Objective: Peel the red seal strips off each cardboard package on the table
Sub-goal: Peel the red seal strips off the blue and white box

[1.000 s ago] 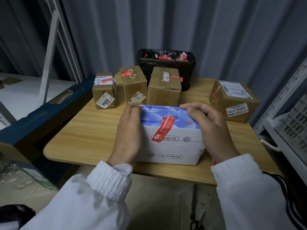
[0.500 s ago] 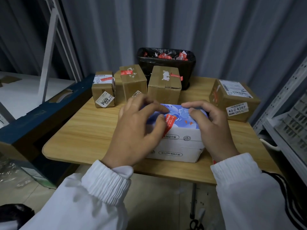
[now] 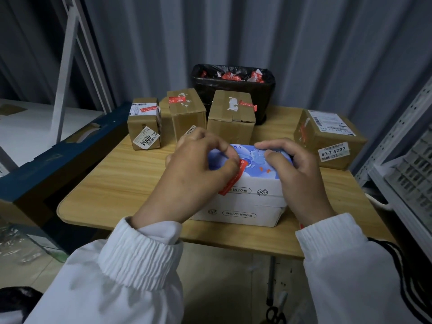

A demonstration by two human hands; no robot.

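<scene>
Item: white and blue package [image 3: 247,195], lying at the near edge of the desk [image 3: 117,183], bearing a red seal strip [image 3: 235,177] over top and front face; printed writing on its front too small to read. Left hand [image 3: 194,181]: thumb and forefinger pinched on the strip's upper end. Right hand [image 3: 297,178]: fingers curled, pressing on the package top, grasping nothing. Behind: three brown cartons, the leftmost [image 3: 143,123] labelled "4004"; a fourth carton [image 3: 329,139] at the right, labelled "43-2-4202". Black bin [image 3: 233,90] at the desk's far edge, holding red strips. Bare desk surface at left.
</scene>
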